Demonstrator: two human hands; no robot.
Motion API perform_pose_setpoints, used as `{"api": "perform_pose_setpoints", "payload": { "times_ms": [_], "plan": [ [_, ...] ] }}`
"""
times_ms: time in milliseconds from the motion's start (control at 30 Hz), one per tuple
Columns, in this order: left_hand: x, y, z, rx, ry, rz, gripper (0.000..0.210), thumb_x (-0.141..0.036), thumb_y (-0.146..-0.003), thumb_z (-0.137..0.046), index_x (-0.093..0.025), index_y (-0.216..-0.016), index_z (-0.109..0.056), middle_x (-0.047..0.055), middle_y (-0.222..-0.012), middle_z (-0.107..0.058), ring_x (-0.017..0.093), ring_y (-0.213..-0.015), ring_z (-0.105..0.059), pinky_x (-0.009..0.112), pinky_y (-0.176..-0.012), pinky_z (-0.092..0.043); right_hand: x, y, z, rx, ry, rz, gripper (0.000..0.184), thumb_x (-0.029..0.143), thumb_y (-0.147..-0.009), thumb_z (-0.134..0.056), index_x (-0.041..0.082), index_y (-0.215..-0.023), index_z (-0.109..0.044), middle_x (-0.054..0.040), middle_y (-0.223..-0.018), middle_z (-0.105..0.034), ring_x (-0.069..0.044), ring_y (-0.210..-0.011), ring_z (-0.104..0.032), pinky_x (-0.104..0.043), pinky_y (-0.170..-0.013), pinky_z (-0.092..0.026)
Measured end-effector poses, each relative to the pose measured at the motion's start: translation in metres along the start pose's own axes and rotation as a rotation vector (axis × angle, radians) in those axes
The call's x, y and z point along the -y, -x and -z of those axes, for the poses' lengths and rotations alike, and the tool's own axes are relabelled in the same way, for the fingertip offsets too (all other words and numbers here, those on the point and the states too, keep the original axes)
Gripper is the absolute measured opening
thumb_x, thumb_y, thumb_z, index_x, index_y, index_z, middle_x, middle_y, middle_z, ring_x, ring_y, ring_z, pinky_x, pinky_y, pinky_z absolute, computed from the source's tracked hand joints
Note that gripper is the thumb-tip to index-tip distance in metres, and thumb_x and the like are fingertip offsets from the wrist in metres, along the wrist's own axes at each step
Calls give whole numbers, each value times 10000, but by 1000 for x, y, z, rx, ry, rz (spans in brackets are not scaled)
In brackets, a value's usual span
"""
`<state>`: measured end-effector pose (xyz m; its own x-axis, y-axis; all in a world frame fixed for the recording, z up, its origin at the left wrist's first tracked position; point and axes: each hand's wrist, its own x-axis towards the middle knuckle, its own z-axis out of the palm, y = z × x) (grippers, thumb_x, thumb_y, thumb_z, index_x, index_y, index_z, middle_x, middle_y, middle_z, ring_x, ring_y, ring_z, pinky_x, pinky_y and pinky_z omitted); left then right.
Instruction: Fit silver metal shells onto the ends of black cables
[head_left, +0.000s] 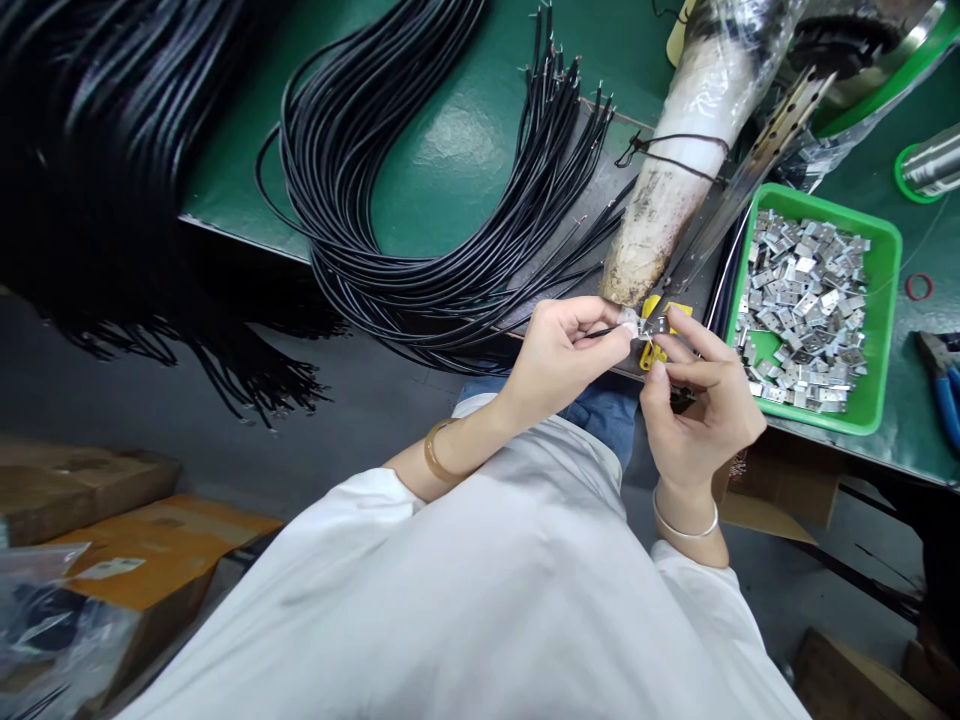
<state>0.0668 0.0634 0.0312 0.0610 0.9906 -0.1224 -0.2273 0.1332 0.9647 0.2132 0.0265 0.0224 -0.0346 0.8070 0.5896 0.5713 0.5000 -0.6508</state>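
Observation:
My left hand [574,345] is closed in a pinch on a black cable [600,332], near its end. Small whitish and silvery bits show at the fingertips, too small to make out. Just to the right, my right hand [697,390] has its fingers apart, thumb below and index finger raised. Its fingertips are close to the cable end and a yellow piece [651,355] behind them. I see nothing plainly held in it. A wrapped white tube [675,170] slants down to right above my left fingertips.
A bundle of black cables [337,180] lies on the green table [465,130]; more cables [120,150] hang over its left edge. At right stand a green tray [889,300] of small metal pieces [806,300], blue-handled pliers [946,390] and a wire spool [934,165]. Boxes [157,550] sit below.

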Motion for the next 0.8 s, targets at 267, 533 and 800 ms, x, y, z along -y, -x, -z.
{"api": "perform_pose_setpoints", "payload": {
  "times_ms": [267,533,800],
  "plan": [
    [-4,1,-1,5,64,-3,208,-297,-729,-802,-124,-676,-700,-32,-575,-552,35,-509,-407,167,-472,-333,12,-7,5,-1,58,29,166,44,-824,-684,184,-892,-628,-114,-1241,-721,-267,-1122,-735,-434,-889,-696],
    [1,-2,1,32,62,24,101,-209,-698,-768,-127,-697,-708,-11,-643,-641,64,-582,-543,175,-564,-461,7,-6,6,2,84,8,157,56,-827,-690,194,-866,-625,-78,-1126,-757,-242,-1050,-754,-347,-750,-701],
    [-2,3,0,7,-49,-49,98,-202,-733,-728,-130,-676,-693,-54,-522,-411,29,-480,-282,190,-430,-200,11,-9,6,-14,136,12,184,40,-809,-722,193,-904,-683,-75,-1148,-750,-196,-934,-766,-302,-734,-691]
  ]
}}
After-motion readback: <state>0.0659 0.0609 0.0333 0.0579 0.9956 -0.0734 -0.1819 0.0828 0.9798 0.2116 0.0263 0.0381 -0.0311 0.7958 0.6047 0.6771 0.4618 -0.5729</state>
